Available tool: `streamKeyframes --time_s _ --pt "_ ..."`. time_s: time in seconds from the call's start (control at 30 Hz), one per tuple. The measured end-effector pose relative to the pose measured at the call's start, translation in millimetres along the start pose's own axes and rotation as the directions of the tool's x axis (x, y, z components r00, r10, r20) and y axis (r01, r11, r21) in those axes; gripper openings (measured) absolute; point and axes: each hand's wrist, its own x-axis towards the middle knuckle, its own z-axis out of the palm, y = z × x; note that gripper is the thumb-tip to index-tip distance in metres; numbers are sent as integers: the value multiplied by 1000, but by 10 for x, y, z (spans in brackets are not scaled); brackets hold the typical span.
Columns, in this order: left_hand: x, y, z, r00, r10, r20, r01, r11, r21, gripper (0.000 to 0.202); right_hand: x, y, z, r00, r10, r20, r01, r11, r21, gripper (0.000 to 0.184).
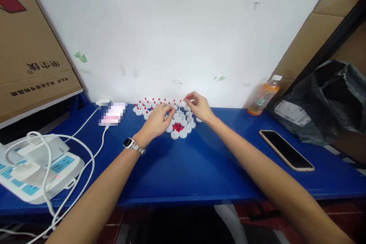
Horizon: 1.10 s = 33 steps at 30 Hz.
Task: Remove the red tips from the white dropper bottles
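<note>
Several small white caps lie clustered on the blue table near the wall, some with red tips along the back row. A little heap of red pieces sits among them. My left hand, with a watch on its wrist, rests on the cluster with fingers curled in a pinch at the caps. My right hand hovers at the cluster's right side, fingers pinched on a white cap.
A phone lies face up at right. An orange drink bottle stands by the wall, beside a black bag. At left sit a white power strip with cables, a charging device and a cardboard box.
</note>
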Motion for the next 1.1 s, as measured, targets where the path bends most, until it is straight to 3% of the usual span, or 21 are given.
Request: streamKeyframes --time_s 0.23,0.43,0.53,0.73,0.87,0.97,1.1 --pt "-52 217 89 997 66 32 -64 997 -44 28 -622 -244 4 996 -77 54 70 991 115 26" --pt "-96 293 131 985 140 96 -153 977 151 30 -727 -310 107 996 -87 19 81 971 224 21" --pt "-74 289 177 989 131 68 -140 979 146 32 -733 -344 102 992 -123 -22 125 981 147 16" --pt "13 305 290 997 -68 -23 67 996 -67 38 -684 -377 99 967 -245 -72 235 965 -119 25" --pt "64 328 330 976 -213 -42 196 947 -254 39 -647 -333 161 915 -380 -136 355 918 -177 26" --pt "91 320 360 954 -298 -9 263 856 -444 39 -641 -329 192 891 -431 -142 399 893 -208 25" --pt "103 294 375 913 -387 131 368 640 -675 35 -646 -350 208 892 -423 -160 392 900 -191 24"
